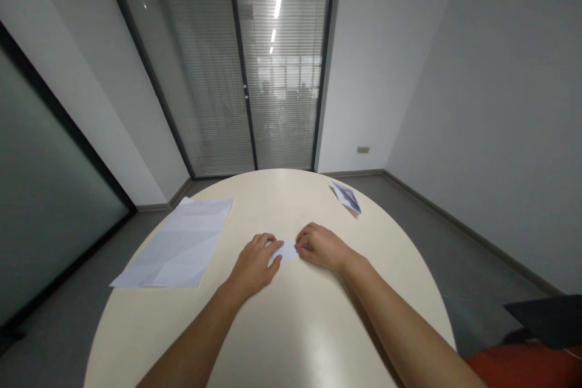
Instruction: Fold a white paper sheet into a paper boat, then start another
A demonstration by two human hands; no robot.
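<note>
A small piece of white paper [286,251] lies on the round cream table [282,200], between my two hands. My left hand [257,262] rests on its left side, fingers apart, with the thumb and index finger at the paper's edge. At the paper's right end my right hand [321,245] is closed in a pinch on the edge. Part of the paper is hidden under the fingers of both hands.
Large creased white sheets [186,242] lie at the table's left edge. A small folded paper [347,197] stands near the back right edge. Beyond the table's right side are a black flat object [548,318] and something red [527,367].
</note>
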